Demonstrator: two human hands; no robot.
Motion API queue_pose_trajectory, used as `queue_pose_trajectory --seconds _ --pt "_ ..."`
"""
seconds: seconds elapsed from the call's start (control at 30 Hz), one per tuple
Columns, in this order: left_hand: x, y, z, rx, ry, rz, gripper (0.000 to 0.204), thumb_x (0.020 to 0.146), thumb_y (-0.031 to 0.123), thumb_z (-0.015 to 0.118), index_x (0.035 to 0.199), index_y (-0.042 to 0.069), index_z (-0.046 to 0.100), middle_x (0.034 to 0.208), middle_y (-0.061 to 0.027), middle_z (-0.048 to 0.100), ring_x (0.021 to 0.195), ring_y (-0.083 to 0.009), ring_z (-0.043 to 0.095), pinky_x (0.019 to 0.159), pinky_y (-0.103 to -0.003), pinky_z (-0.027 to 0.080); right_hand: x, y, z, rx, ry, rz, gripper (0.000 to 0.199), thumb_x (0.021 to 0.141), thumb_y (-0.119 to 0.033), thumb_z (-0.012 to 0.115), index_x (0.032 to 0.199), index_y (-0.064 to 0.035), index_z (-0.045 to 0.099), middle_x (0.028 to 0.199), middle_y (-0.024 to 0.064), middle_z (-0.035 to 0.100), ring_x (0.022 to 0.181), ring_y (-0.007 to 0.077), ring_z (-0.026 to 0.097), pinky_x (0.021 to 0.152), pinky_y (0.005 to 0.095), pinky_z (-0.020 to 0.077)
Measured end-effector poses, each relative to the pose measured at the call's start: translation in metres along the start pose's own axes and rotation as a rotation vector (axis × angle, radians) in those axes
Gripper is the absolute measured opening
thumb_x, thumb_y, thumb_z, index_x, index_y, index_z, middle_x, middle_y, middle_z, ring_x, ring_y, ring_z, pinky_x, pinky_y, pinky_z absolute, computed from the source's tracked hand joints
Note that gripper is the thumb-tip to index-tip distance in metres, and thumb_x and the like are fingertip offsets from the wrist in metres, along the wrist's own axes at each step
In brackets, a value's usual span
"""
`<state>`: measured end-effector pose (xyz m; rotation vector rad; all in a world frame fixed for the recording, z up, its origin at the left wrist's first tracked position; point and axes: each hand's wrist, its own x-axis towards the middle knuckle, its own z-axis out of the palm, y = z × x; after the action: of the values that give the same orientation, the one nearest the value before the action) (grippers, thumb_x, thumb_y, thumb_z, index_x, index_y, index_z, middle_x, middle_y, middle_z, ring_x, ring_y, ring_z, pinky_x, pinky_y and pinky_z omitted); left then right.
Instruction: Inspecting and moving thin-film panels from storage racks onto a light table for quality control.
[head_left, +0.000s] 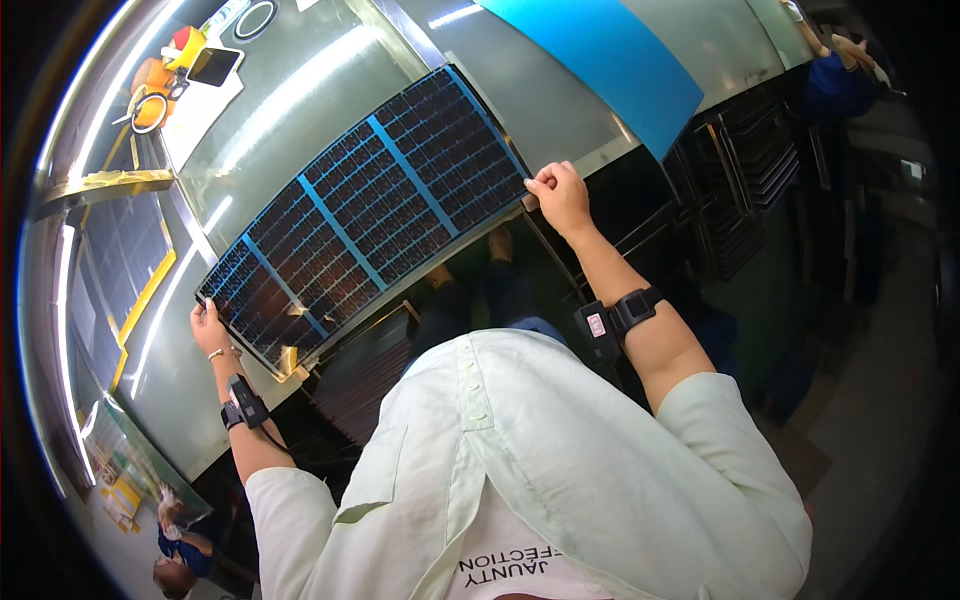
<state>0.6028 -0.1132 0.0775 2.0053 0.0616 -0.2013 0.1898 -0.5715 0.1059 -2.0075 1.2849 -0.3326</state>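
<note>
Glossy, pale-green worktop (270, 60), streaked with reflections. Along its near edge we hold a gridded panel (372, 205), left hand (208, 328) pinching its left end, right hand (560, 195) its right corner; whether it rests or hovers, we can't tell. Judged risk: uneven lifting could bow or crack it. Thin, rectangular; dark cells (465, 140), blue dividing strips (412, 176).

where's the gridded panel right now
In the head view, the gridded panel is left of centre at the near edge of the table, between the left hand at its left corner and the right hand at its right corner.
</note>
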Motion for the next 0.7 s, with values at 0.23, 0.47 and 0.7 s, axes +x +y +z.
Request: queue_pose_trajectory --seconds 0.23,0.47,0.7 --pt "0.009 0.003 0.002 0.13 0.005 -0.038 0.015 0.085 0.016 0.06 0.092 0.004 0.056 0.082 -0.0019 0.06 0.068 -0.0107 0.058 0.064 -0.022 0.048 0.002 0.003 -0.002 0.067 -0.046 0.071 0.018 0.07 -0.019 0.069 0.066 -0.0047 0.058 0.074 0.007 0.053 0.067 0.0214 0.053 0.065 0.033 0.0434" --pt "0.009 0.001 0.0 0.199 0.027 0.025 0.015 0.083 0.019 0.062 0.09 0.006 0.058 0.073 0.002 0.059 0.062 -0.006 0.053 0.054 -0.019 0.041 0.0 -0.001 -0.004 0.045 -0.025 -0.002 0.017 0.069 -0.016 0.068 0.064 -0.005 0.057 0.071 0.0058 0.051 0.065 0.0216 0.051 0.062 0.0336 0.0421" --pt "0.002 -0.006 0.0 0.154 0.072 -0.052 0.019 0.082 0.02 0.064 0.093 0.005 0.059 0.071 0.0004 0.058 0.056 -0.0052 0.048 0.05 -0.02 0.037 -0.004 0.003 0.002 -0.013 0.033 -0.164 0.019 0.071 -0.015 0.066 0.065 -0.0056 0.051 0.072 0.0074 0.049 0.07 0.026 0.049 0.063 0.036 0.04"
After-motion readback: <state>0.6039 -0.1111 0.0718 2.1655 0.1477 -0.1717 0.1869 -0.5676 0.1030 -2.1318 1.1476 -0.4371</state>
